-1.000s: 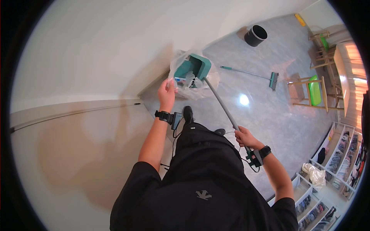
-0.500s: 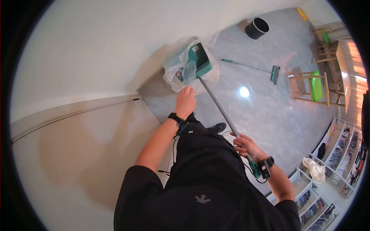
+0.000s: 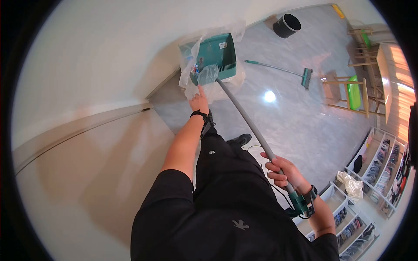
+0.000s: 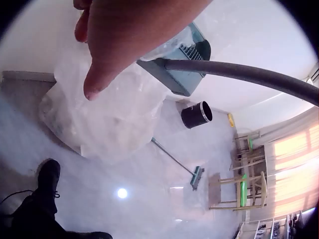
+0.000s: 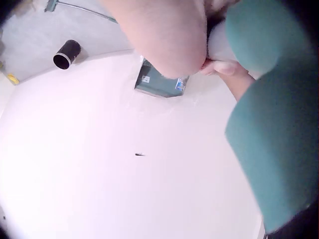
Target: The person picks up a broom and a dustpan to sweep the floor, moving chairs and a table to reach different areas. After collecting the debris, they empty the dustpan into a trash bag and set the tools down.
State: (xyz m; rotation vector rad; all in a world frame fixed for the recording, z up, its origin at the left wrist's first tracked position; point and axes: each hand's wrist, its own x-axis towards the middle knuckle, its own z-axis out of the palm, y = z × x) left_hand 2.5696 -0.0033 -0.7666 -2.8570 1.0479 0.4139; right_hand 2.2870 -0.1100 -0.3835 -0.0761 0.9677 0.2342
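My right hand (image 3: 285,172) grips the long grey pole of a teal dustpan (image 3: 213,50), near its green end. The pan sits tilted in the mouth of a translucent plastic bag (image 4: 109,119) by the wall. Crumpled clear plastic (image 3: 208,75) and small coloured scraps (image 3: 194,69) lie in the pan. My left hand (image 3: 199,103) is at the bag's near side, index finger straight, its tip just below the crumpled plastic. In the left wrist view, the thumb points down in front of the bag. The right wrist view shows the green pole end close up.
A teal broom (image 3: 278,68) lies on the grey floor. Beyond it stands a black bin (image 3: 286,27) by the wall. Wooden chairs (image 3: 355,93) and a table (image 3: 383,78) are at the right, with divided white shelves (image 3: 379,169) nearer me.
The dustpan has turned and shifted up and left, showing more of its inside. My left hand moved from the bag's left rim to its near side, and its index finger has straightened.
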